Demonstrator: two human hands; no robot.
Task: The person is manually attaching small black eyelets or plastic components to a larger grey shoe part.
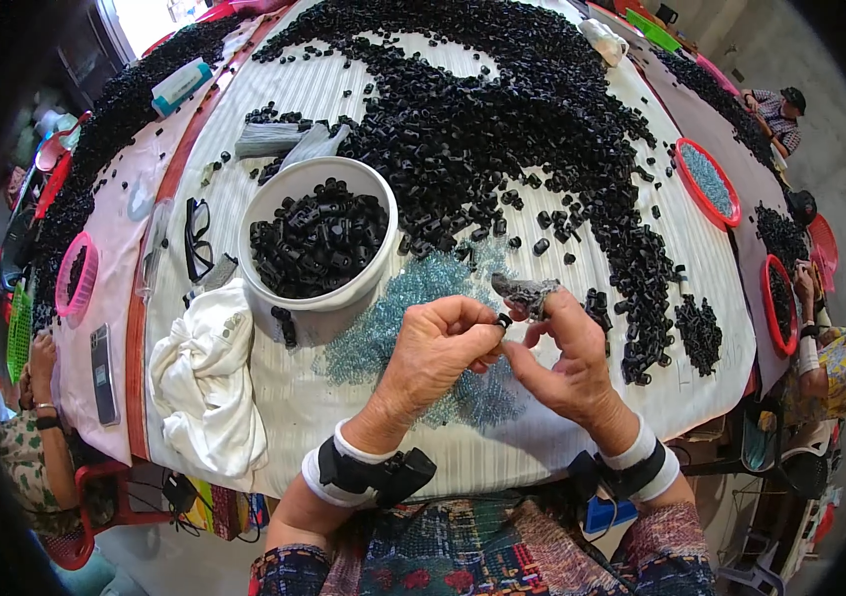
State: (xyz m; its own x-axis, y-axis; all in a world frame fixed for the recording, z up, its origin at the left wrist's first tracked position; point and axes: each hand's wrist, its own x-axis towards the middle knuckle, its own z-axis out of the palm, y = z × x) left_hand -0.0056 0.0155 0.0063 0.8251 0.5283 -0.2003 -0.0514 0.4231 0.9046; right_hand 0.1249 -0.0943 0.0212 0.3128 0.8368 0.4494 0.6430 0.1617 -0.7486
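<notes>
2 hands meet above the pale-blue bead heap (413,308), just in front of the white tub (318,298). Left hand (435,350) & right hand (567,363) both pinch 1 small black tube piece (503,321) w/ fingertips. Best keep grip light, elbows steady. Piece too small to read its long axis or heading.
</notes>
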